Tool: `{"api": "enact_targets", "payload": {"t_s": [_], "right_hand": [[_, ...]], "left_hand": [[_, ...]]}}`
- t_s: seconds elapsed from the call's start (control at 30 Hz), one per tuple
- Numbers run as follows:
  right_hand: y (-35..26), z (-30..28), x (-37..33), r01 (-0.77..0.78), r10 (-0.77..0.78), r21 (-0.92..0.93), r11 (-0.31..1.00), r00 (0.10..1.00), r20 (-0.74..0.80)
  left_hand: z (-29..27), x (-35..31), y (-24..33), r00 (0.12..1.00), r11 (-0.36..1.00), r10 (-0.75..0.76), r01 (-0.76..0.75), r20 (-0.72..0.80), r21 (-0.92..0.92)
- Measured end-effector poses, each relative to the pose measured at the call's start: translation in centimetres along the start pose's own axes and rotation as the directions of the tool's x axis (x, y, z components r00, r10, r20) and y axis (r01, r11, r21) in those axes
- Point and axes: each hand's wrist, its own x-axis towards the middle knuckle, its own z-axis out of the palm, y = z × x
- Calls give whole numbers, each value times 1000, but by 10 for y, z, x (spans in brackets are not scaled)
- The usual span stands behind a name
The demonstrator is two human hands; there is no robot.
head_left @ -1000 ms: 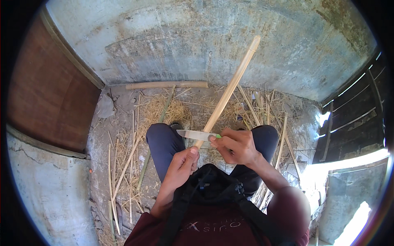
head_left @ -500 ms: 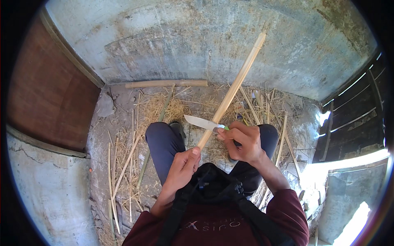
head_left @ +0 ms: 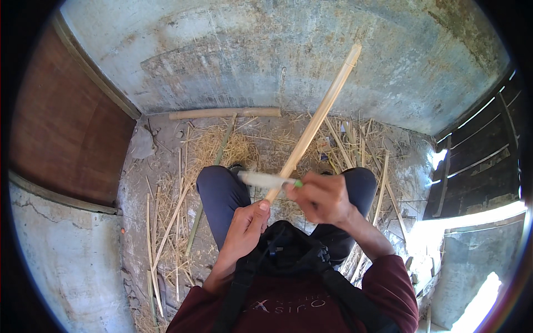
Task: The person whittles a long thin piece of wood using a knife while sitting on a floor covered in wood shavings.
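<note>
A long pale bamboo strip (head_left: 317,119) slants up and to the right in front of me, its far end near the wall. My left hand (head_left: 250,225) grips its near end, thumb on top. In my right hand (head_left: 323,198) is a knife (head_left: 262,180) with a wide metal blade and a green part at the handle. The blade lies across the strip just beyond my left hand, pointing left and slightly smeared by motion. My right fingers are wrapped round the handle and hide most of it.
Pale shavings (head_left: 222,145) and several thin strips (head_left: 180,208) litter the floor. A bamboo pole (head_left: 225,113) lies along the foot of the concrete wall (head_left: 222,61). A brown panel (head_left: 66,116) stands at left, dark slats (head_left: 480,150) at right. My knees flank the work.
The knife has moved down along the strip, nearer my left hand, and its blade now blurs. The bamboo strip and my left hand have hardly shifted.
</note>
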Motion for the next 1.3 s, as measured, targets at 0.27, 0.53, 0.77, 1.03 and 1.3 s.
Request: {"api": "enact_targets", "payload": {"t_s": [0.27,0.53,0.77,1.03,1.3], "right_hand": [[8,-2,5,-3,0,-45,999,998,-62],[30,-15,14,-86,67,-124,989,987,-149],[39,-21,11,-47,36,-129,991,996,-85],[21,-9,7,124,-121,-115,986,992,30],[50,-15,18,13,-30,-131,991,992,-125]], "left_hand": [[-3,-5,-4,1000,1000,-12,12,-16,13],[2,-9,-5,1000,1000,-5,5,-16,-3],[-2,-12,-4,1000,1000,6,-6,-23,19],[-6,-15,-13,1000,999,-23,23,-10,37],[-7,-17,-11,998,996,-49,52,-43,72]]}}
